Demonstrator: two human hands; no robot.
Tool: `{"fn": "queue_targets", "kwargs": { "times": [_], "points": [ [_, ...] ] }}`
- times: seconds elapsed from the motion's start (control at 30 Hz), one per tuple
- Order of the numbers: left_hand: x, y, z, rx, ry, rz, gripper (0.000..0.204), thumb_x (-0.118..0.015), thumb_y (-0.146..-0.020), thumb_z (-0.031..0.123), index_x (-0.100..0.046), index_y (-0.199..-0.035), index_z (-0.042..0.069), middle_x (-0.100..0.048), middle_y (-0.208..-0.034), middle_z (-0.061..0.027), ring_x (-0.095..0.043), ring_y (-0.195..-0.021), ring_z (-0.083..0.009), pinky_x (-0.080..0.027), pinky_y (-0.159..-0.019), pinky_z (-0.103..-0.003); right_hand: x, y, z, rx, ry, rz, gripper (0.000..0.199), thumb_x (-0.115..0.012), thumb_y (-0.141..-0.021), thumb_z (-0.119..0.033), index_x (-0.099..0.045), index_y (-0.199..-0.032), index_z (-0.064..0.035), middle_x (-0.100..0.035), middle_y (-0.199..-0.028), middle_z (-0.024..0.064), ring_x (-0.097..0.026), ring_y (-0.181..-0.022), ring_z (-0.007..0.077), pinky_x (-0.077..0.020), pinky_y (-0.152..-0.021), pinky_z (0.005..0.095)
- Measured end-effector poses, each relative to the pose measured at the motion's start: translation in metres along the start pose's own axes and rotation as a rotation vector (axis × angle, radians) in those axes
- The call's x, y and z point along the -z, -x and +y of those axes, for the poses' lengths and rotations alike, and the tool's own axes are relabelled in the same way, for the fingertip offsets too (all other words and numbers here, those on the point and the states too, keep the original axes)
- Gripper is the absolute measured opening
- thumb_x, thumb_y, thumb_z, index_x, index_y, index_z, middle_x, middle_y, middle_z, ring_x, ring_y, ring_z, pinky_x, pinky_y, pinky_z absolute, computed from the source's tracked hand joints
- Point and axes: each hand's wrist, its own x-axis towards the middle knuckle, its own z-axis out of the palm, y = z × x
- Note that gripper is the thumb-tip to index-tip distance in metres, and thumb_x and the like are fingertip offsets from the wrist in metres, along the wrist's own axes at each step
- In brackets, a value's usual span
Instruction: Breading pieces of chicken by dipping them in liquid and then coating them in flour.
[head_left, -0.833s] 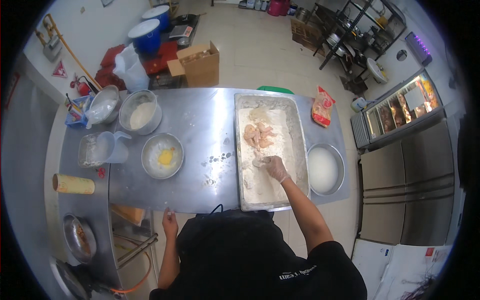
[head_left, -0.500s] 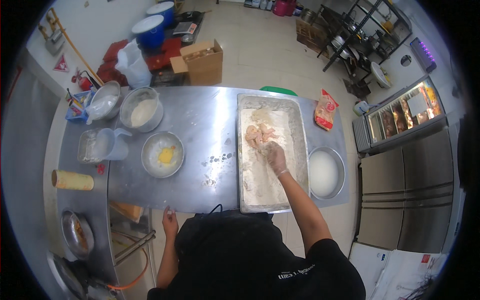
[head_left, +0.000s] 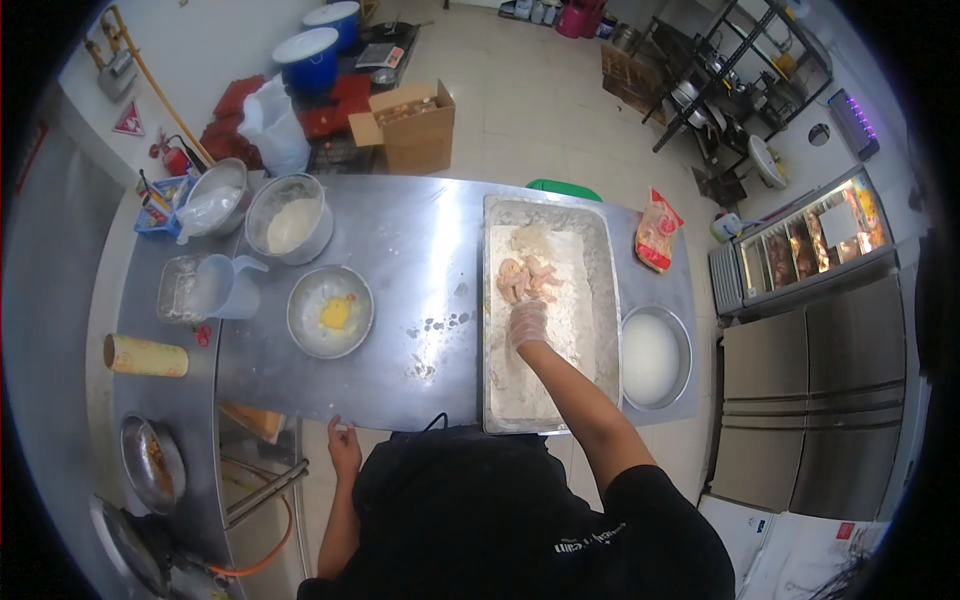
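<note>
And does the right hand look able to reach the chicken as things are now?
Probably yes: the right hand is inside the tray, just on the near side of the chicken, and nothing visible blocks it.

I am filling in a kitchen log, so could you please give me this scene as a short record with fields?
Right hand: gloved, over the tray, at the near side of the raw meat pieces; contact unclear
Left hand: near the table's front edge; grip unclear
Tray contents: white powder, meat pieces
Left of tray: metal bowl, yellow contents
Right of tray: round pan, white contents; red packet farther back
</note>
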Motion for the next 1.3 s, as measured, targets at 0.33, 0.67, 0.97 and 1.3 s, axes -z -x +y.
{"fn": "queue_targets", "kwargs": {
  "times": [0.33, 0.67, 0.97, 1.3],
  "points": [
    [-0.001, 0.005, -0.016, -0.034, 0.069, 0.06, 0.035, -0.057, -0.09, 0.019, -0.05, -0.118, -0.002, -0.057, -0.064, -0.0091, -0.054, -0.059, -0.0197, -0.045, -0.062, -0.034, -0.141, -0.019, 0.033, 0.303, 0.308, -0.106, 0.058, -0.052, -0.081, -0.011, -0.032, -0.135, -0.0105, -0.047, -0.125, 0.0167, -0.053, -0.104, 0.0342, -0.0488, -0.078, 0.0522],
    [-0.008, 0.015, -0.05, 0.028, -0.122, 0.083, 0.033, -0.059, -0.088, 0.019, -0.054, -0.114, -0.001, -0.058, -0.063, -0.012, -0.056, -0.058, -0.0235, -0.045, -0.059, -0.036, -0.012, -0.004, 0.044, -0.037, -0.238, -0.317, 0.023, -0.053, -0.084, -0.016, -0.061, -0.105, -0.0106, -0.064, -0.098, 0.0072, -0.063, -0.089, 0.0259, -0.0489, -0.069, 0.0358],
    [-0.014, 0.065, -0.094, 0.153, -0.182, 0.175, 0.032, -0.059, -0.087, 0.017, -0.054, -0.112, -0.003, -0.06, -0.064, -0.0135, -0.057, -0.059, -0.0254, -0.046, -0.059, -0.037, 0.001, 0.0, 0.059, -0.063, -0.615, -0.026, 0.016, -0.063, -0.079, -0.02, -0.067, -0.085, -0.006, -0.068, -0.085, 0.0073, -0.064, -0.074, 0.0257, -0.0489, -0.062, 0.0337],
    [-0.044, 0.174, -0.146, 0.288, -0.346, 0.155, 0.034, -0.06, -0.086, 0.018, -0.054, -0.11, -0.005, -0.063, -0.073, -0.0178, -0.063, -0.069, -0.03, -0.049, -0.065, -0.04, 0.094, 0.056, 0.21, -0.432, -1.443, -0.594, 0.02, -0.073, -0.076, -0.014, -0.07, -0.089, 0.0009, -0.068, -0.08, 0.0018, -0.058, -0.069, 0.0087, -0.0477, -0.064, 0.0237]
  ]
}}
